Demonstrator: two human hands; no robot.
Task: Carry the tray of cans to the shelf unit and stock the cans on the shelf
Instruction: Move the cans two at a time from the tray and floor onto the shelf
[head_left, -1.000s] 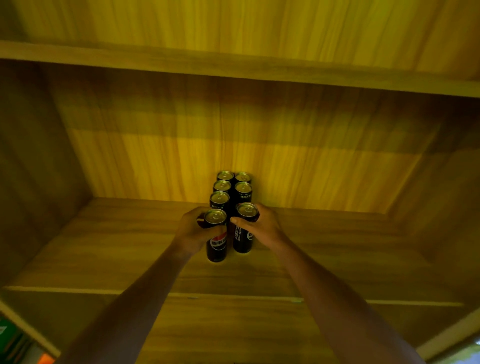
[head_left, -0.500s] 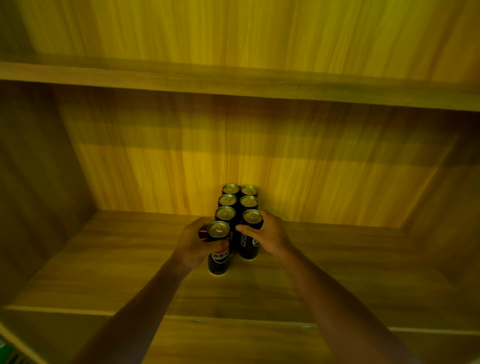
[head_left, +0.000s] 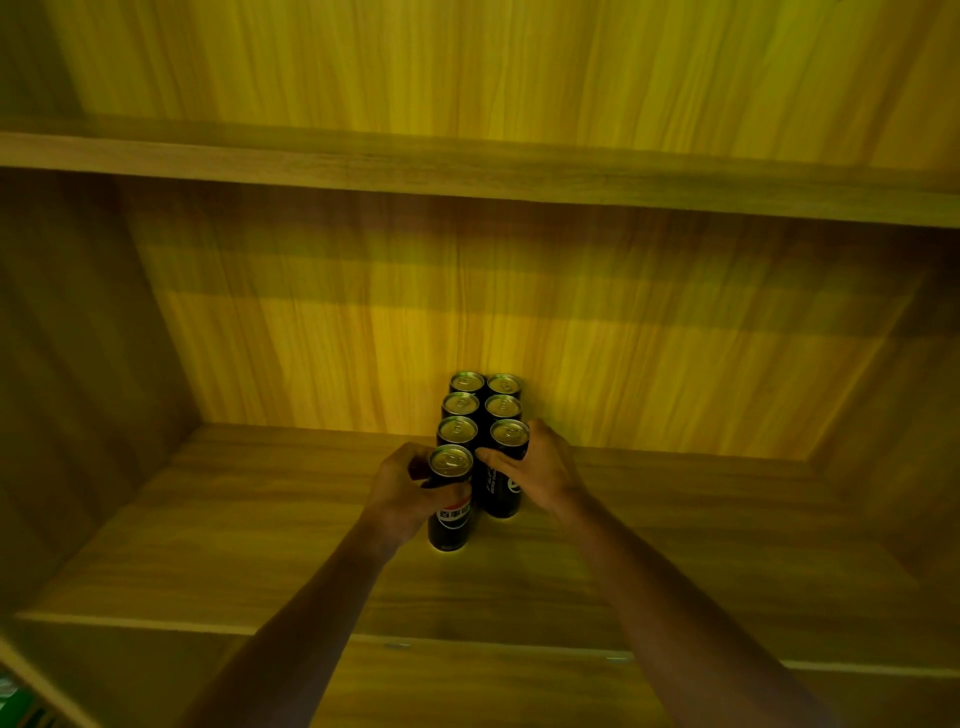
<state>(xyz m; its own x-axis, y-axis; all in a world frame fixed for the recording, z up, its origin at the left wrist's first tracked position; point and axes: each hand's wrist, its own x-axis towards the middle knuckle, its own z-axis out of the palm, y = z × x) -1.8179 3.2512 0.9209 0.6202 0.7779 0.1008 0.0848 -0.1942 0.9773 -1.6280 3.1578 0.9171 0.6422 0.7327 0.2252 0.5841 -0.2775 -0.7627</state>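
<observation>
Several black cans stand upright in two rows on the wooden shelf (head_left: 270, 540), running back toward the rear panel. My left hand (head_left: 402, 491) is wrapped around the front left can (head_left: 451, 525), which stands nearest to me. My right hand (head_left: 540, 475) grips the front right can (head_left: 501, 491), just behind and to the right of it. The back cans (head_left: 485, 397) stand untouched behind both hands. The tray is out of view.
The shelf board above (head_left: 467, 166) hangs low over the cans. Side walls close the compartment at left (head_left: 78, 389) and right (head_left: 893, 415). The shelf's front edge (head_left: 156, 623) runs across below my forearms. Something green shows at the bottom left corner (head_left: 15, 701).
Both hands stay on the two front cans. The right can has slid back against its row, and the view has tilted slightly, so the shelf sits lower in frame.
</observation>
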